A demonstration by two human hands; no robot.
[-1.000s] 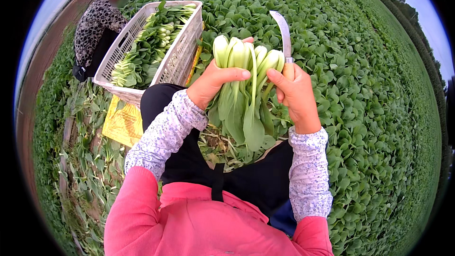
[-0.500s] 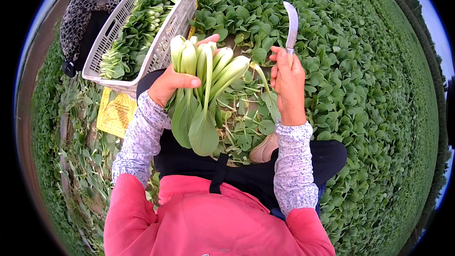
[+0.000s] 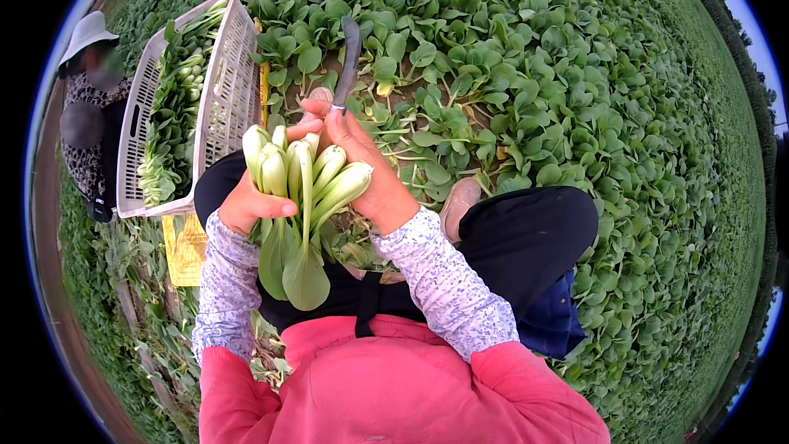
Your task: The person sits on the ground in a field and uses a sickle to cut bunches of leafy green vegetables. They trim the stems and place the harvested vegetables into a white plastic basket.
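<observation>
A bunch of bok choy (image 3: 297, 171) rests in my left hand (image 3: 249, 204), pale stem ends up and green leaves hanging over my lap. My left thumb lies across the front of the stems; the other fingers are partly hidden behind them. My right hand (image 3: 374, 168) is against the bunch's right side, closed round the handle of a knife with a curved blade (image 3: 349, 59). The blade points up and away from me, above the bunch. Most of the handle is hidden in my right hand.
A white slatted crate (image 3: 223, 86) at the left holds rows of bok choy, with a yellow printed bag (image 3: 184, 251) by its near end. A person in a pale hat (image 3: 87, 34) is beyond it. Growing leafy plants (image 3: 649, 156) spread ahead and right. My shoe (image 3: 459, 205) stands among cut leaves.
My right hand has moved left with the knife, up against the bunch. The loose leafy stalk by my right hand no longer shows. The view has shifted, and the crate appears farther left.
</observation>
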